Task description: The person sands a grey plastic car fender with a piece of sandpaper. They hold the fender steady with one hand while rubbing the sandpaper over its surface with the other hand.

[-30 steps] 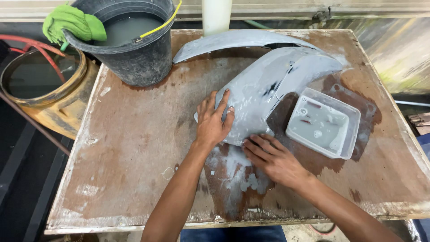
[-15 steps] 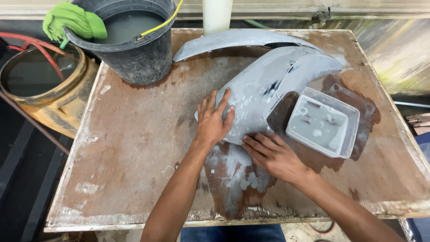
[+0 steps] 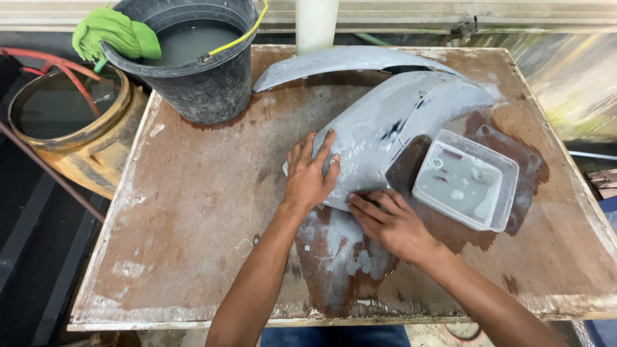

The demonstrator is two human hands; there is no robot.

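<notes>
Worn brown desk (image 3: 193,212), wet and streaked with grey residue at frame centre. Grey curved panel (image 3: 385,128) lies centre-right. Left hand (image 3: 310,173) flat on its lower edge, fingers spread. Right hand (image 3: 392,222) presses the edge beside it, fingers together. Clear water tub (image 3: 466,180) at right. Black bucket (image 3: 193,71) with green cloth (image 3: 116,32) upper left.

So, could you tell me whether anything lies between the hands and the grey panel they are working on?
Nothing visible does. The left hand lies flat on the grey panel, and the right hand presses on its near edge. The clear tub sits off to the right.
</notes>
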